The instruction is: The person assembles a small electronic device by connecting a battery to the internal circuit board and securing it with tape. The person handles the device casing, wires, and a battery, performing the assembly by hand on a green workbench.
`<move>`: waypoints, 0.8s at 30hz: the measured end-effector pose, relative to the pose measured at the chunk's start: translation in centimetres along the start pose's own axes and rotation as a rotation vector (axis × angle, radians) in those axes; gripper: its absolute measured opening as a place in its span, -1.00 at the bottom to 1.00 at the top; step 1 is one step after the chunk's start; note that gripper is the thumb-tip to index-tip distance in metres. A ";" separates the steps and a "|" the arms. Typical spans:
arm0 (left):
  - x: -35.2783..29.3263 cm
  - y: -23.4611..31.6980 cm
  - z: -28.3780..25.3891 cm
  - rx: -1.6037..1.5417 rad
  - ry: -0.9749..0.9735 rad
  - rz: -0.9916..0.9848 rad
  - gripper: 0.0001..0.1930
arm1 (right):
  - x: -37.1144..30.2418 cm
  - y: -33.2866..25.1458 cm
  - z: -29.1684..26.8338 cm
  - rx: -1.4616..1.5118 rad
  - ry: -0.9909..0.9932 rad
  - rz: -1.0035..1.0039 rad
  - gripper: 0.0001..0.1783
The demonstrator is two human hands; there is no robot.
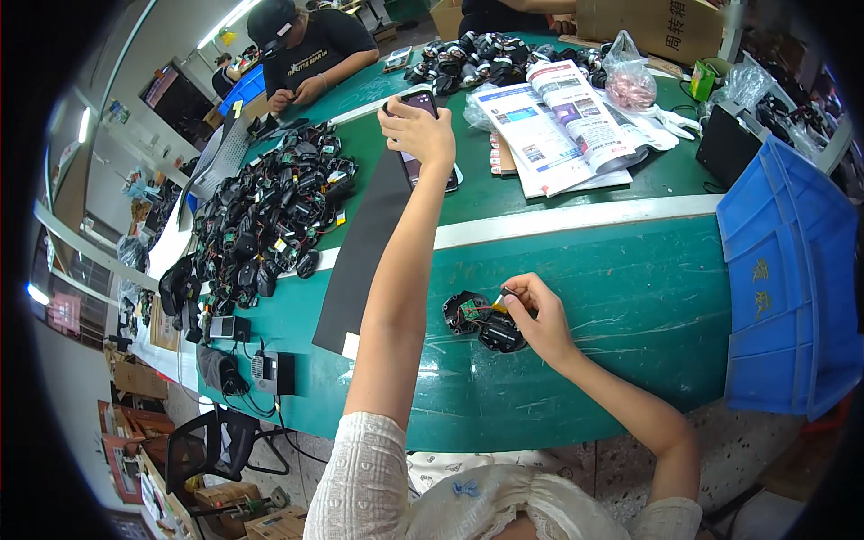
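Note:
My left hand (421, 137) reaches far across the table, its bent fingers wrapped over the upper part of a dark smartphone (412, 169). A small dark bit shows by its fingertips; I cannot make out what it is. Close to me, my right hand (542, 322) is closed in a pinch on a small black part (509, 292). Right beside those fingers lies an opened black round housing: one half (457, 315) shows a green circuit board and thin red wires, the other black half (500, 335) sits next to it. A yellow-wrapped piece (499, 305) lies between them and my fingers.
A big heap of black electronic housings (270, 211) covers the left side. Open printed booklets (567, 126) lie at the back, near more black parts (490, 58). A blue bin (787, 279) stands right. A black mat (351, 297) lies under my left forearm. Another person (315, 49) sits opposite.

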State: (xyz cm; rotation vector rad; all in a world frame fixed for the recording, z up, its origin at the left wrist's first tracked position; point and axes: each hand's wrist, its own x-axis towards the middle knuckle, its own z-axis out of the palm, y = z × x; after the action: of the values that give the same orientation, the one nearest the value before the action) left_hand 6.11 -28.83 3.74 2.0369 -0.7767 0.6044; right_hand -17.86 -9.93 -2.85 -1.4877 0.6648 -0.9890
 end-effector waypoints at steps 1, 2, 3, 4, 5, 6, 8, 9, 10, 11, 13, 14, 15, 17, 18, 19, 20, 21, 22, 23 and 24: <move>0.1 -0.2 -0.2 0.025 -0.018 0.001 -0.11 | 0.0 -0.1 0.1 0.005 0.000 -0.001 -0.88; 0.2 -0.4 -0.4 0.051 -0.035 0.003 -0.08 | 0.0 -0.2 0.2 0.012 -0.002 -0.003 -0.88; 0.1 -0.3 -1.0 0.073 -0.056 0.001 -0.06 | -0.1 -0.3 0.1 0.012 -0.001 -0.002 -0.88; 0.0 -0.4 -1.6 0.060 -0.082 -0.010 -0.04 | -0.1 -0.1 0.0 0.013 -0.005 0.002 -0.88; -0.2 -0.6 -2.4 0.048 -0.106 -0.022 -0.01 | -0.1 0.1 0.1 0.015 -0.010 0.006 -0.88; -0.4 -0.5 -3.8 0.036 -0.131 -0.034 0.01 | -0.1 0.1 0.0 0.016 -0.014 0.010 -0.88; -0.4 -2.0 -5.9 0.025 -0.183 0.018 0.07 | -0.1 0.3 -0.3 0.014 -0.013 -0.007 -0.87; -0.2 -3.2 -6.8 0.040 -0.162 0.066 0.07 | -0.1 0.3 -0.4 0.021 -0.015 -0.015 -0.87; 0.0 -4.3 -7.8 0.054 -0.142 0.115 0.07 | -0.1 0.4 -0.4 0.027 -0.012 -0.021 -0.86; 0.2 -5.5 -9.0 0.058 -0.128 0.152 0.00 | 0.0 0.5 -0.4 0.032 -0.009 -0.026 -0.86; 0.7 -8.1 -11.3 0.059 -0.104 0.189 -0.11 | 0.0 0.4 -0.4 0.029 -0.011 -0.020 -0.86; 0.8 -9.5 -12.1 0.052 -0.096 0.187 -0.16 | 0.0 0.6 -0.4 0.044 -0.002 -0.014 -0.86; 1.0 -10.8 -13.2 0.071 -0.075 0.226 -0.20 | -0.1 0.6 -0.2 0.064 0.004 -0.008 -0.86; 1.2 -14.0 -14.3 0.167 -0.024 0.319 -0.26 | -0.1 0.2 -0.1 0.079 0.003 0.010 -0.84; 1.0 -14.9 -15.6 0.205 -0.022 0.345 -0.28 | -0.1 0.3 0.0 0.061 0.010 0.007 -0.83; 1.0 -15.8 -16.7 0.280 -0.004 0.391 -0.29 | -0.1 0.4 -0.1 0.042 0.016 0.003 -0.83; 1.0 -16.8 -17.5 0.355 0.012 0.436 -0.30 | -0.1 0.4 -0.2 0.022 0.022 -0.002 -0.82; 1.4 -18.4 -18.7 0.379 -0.005 0.451 -0.32 | -0.2 -0.2 0.1 0.057 0.014 0.002 -0.82; 1.8 -19.4 -19.7 0.422 0.005 0.464 -0.34 | -0.4 -0.4 0.0 0.040 0.007 0.026 -0.82; 2.2 -20.7 -20.2 0.469 -0.008 0.453 -0.34 | -0.5 -0.5 -0.1 0.044 0.005 0.030 -0.82; 3.0 -22.2 -21.1 0.527 -0.017 0.448 -0.34 | -0.4 -0.5 0.1 0.060 0.000 0.031 -0.82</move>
State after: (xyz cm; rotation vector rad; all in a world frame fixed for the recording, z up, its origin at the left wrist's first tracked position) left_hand 21.25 -2.05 4.71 2.3481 -1.1949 1.1436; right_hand -18.02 -9.45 -2.44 -1.4214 0.6507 -0.9768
